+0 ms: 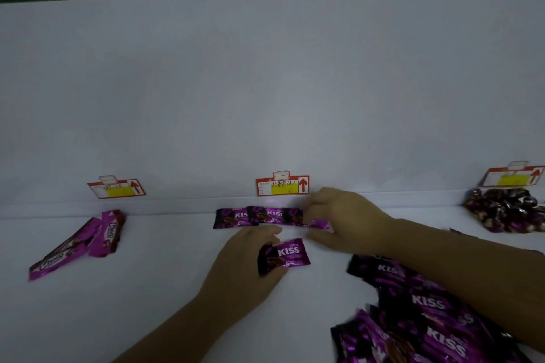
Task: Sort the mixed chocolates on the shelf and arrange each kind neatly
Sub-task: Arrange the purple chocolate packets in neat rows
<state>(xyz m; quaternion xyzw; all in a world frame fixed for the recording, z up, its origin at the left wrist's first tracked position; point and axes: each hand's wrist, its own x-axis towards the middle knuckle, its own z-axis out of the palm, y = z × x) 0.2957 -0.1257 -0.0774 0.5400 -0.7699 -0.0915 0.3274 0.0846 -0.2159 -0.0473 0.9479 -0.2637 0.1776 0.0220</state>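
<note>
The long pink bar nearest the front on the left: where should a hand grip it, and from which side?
I would pinch the long bar across its narrow width near its free front end, coming from above. It lies flat and slanted on the shelf, and its far end runs in among the other bars, so only the front end has both long edges open.

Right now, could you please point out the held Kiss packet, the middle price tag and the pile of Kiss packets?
held Kiss packet (290, 252): head view, its printed front.
middle price tag (282, 186): head view, its yellow patch.
pile of Kiss packets (424, 302): head view, a top packet's lettering.
</note>
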